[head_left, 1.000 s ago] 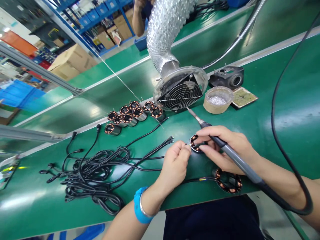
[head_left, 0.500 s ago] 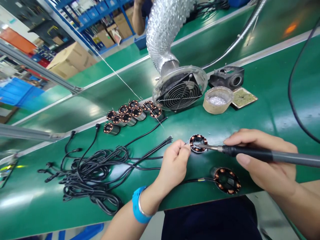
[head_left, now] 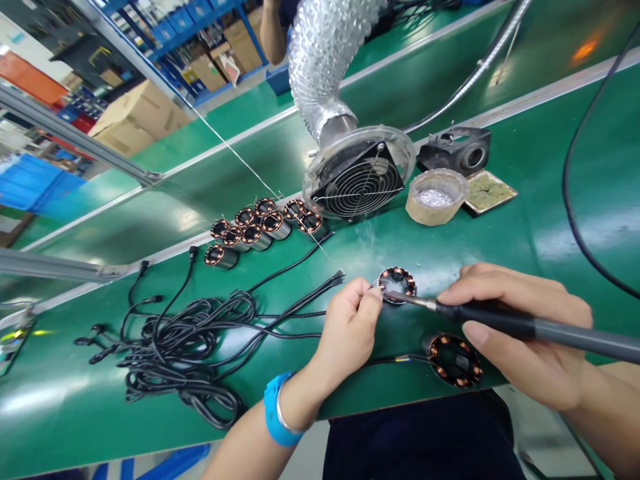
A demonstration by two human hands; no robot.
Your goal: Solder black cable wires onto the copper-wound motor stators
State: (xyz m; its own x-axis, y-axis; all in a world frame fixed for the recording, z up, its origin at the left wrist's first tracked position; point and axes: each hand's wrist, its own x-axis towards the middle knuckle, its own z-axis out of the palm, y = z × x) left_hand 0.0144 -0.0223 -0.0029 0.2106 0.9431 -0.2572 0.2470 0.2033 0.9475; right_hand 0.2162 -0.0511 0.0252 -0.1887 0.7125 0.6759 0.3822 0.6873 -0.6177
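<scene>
Left hand point(head_left: 353, 323) closed in a tight pinch at the near stator's point(head_left: 397, 274) left rim, on what looks like a thin wire lead point(head_left: 383, 288) (fingertips hide most of it). Right hand point(head_left: 540, 360) curled pen-fashion around a soldering iron point(head_left: 525, 325), its tip at the stator's ring, faint smoke point(head_left: 367, 243) above. Stator sits on the green bench point(head_left: 565, 220), beyond a second, cabled stator point(head_left: 440, 343) and below the fan grille point(head_left: 363, 183).

One head camera looks forward and down, near above both hands point(head_left: 351, 323)
</scene>
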